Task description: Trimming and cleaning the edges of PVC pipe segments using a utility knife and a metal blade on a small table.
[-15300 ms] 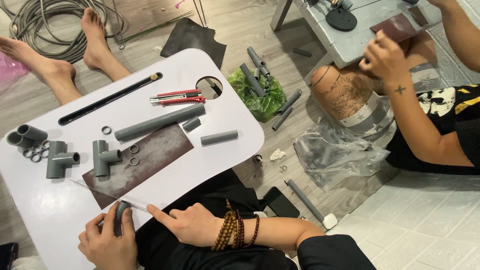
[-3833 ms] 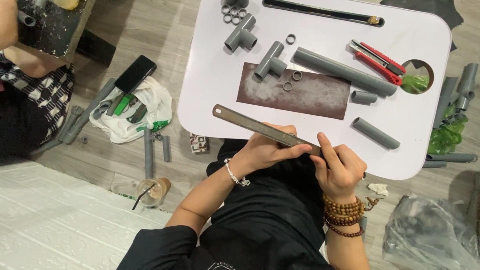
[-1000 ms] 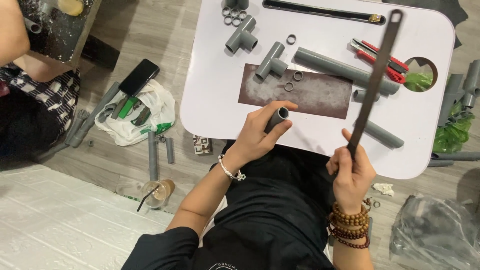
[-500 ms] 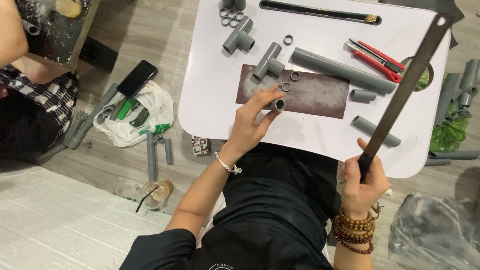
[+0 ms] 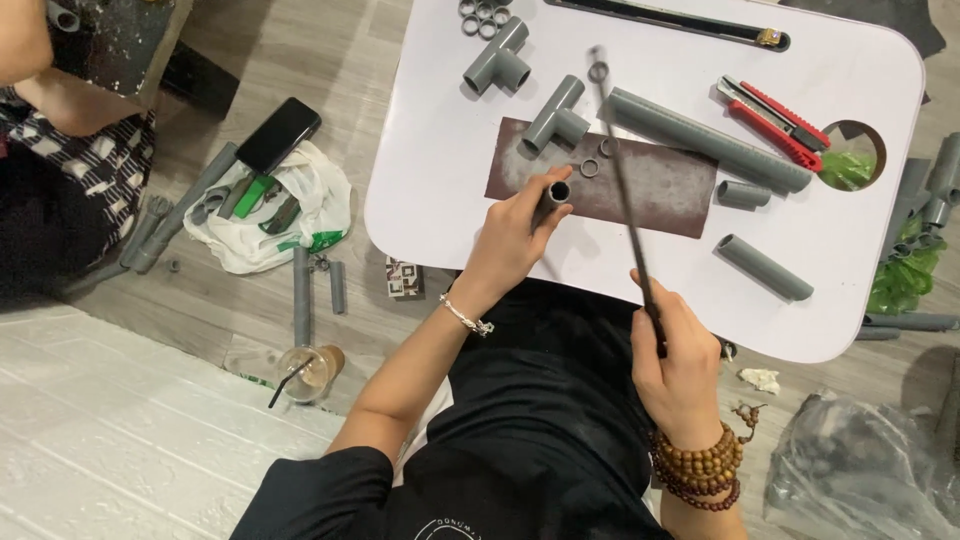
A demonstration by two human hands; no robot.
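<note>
My left hand (image 5: pixel 507 243) grips a short grey pipe piece (image 5: pixel 553 195), its open end up, at the near edge of a brown sandpaper sheet (image 5: pixel 660 185) on the white table (image 5: pixel 440 160). My right hand (image 5: pixel 679 365), with bead bracelets on the wrist, holds the lower end of a long steel ruler (image 5: pixel 620 170). The ruler stands edge-on and slants up over the sandpaper, just right of the pipe piece. Two small grey rings (image 5: pixel 589 167) lie on the sandpaper beside it.
Two grey tee fittings (image 5: pixel 555 112), a long grey pipe (image 5: pixel 705 138), two short pipes (image 5: pixel 764 267), a red utility knife (image 5: pixel 775 110) and a black rod (image 5: pixel 670 18) lie on the table. Left on the floor: a phone (image 5: pixel 278 134), a plastic bag, pipe offcuts, a drink cup (image 5: pixel 305 370). Another person sits at top left.
My right hand has swung the ruler from the right side to the middle, beside the pipe piece. My left hand stays on the pipe piece at the sandpaper's edge.
</note>
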